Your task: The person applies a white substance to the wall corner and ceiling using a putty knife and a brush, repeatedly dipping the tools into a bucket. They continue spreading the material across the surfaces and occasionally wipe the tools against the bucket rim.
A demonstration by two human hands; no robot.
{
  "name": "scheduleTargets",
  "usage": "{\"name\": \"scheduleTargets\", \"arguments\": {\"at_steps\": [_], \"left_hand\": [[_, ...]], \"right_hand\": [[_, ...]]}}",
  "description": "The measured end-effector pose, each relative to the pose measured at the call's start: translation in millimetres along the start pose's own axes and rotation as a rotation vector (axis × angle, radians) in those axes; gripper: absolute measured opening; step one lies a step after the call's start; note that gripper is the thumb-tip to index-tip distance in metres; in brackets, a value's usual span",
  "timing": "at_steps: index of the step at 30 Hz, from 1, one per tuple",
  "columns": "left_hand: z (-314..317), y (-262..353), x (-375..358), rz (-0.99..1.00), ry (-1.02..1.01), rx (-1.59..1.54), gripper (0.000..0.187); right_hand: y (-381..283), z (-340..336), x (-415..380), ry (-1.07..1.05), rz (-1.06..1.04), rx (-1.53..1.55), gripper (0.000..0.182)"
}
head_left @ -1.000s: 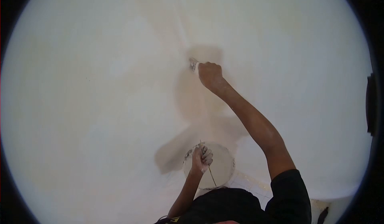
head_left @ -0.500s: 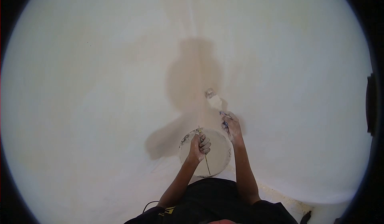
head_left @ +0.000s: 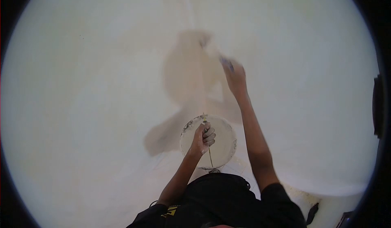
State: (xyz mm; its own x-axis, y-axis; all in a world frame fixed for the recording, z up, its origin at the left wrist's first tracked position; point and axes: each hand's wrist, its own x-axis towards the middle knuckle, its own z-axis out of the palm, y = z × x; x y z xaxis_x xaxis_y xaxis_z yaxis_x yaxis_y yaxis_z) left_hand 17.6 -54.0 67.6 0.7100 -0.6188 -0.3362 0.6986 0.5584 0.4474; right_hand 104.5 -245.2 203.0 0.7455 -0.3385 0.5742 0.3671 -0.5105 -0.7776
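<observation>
1. closest to me is my own dark shirt (head_left: 220, 199), filling the bottom of the view, with both bare forearms reaching out from it.
2. my left hand (head_left: 202, 138) is curled tight around the thin wire handle (head_left: 209, 154) of a round paint bucket (head_left: 226, 144), fingers pressed together in a fist, holding it up in front of my chest. the bucket looks to hold pale paint, and its rim is crusted with dried splashes.
3. above and to the right, my right arm stretches up and away. my right hand (head_left: 235, 76) is closed around the handle of a paintbrush (head_left: 225, 62); the grip is blurred, so i can say it is closed on the handle but not how each finger sits. the brush head is smeared by motion and hard to make out; it points up and left toward the wall.
4. farthest off is the wall (head_left: 93, 85), pale cream across nearly the whole view, with a faint vertical corner line (head_left: 191, 20) running up the middle. my shadow (head_left: 183, 81) falls over it near the brush.
5. as for progress, i judge the wall already carries an even pale coat almost everywhere i can see, with no bare patches i can pick out. the brush is working near the corner line, so what is left seems to be touching up along that seam, though wet and dry paint cannot be told apart here.
</observation>
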Motion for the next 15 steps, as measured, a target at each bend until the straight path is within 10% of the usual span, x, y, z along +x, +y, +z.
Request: {"name": "scheduleTargets", "arguments": {"at_steps": [2, 15], "left_hand": [[1.5, -2.4, -1.4, -0.001, 0.023, 0.018, 0.027], [-7.3, -8.3, 0.8, 0.041, -0.027, -0.007, 0.027]], "right_hand": [[12.6, 28.2, 66.7, 0.164, -0.34, -0.112, 0.022], [-27.4, 20.8, 94.0, -0.198, 0.044, -0.584, 0.027]]}}
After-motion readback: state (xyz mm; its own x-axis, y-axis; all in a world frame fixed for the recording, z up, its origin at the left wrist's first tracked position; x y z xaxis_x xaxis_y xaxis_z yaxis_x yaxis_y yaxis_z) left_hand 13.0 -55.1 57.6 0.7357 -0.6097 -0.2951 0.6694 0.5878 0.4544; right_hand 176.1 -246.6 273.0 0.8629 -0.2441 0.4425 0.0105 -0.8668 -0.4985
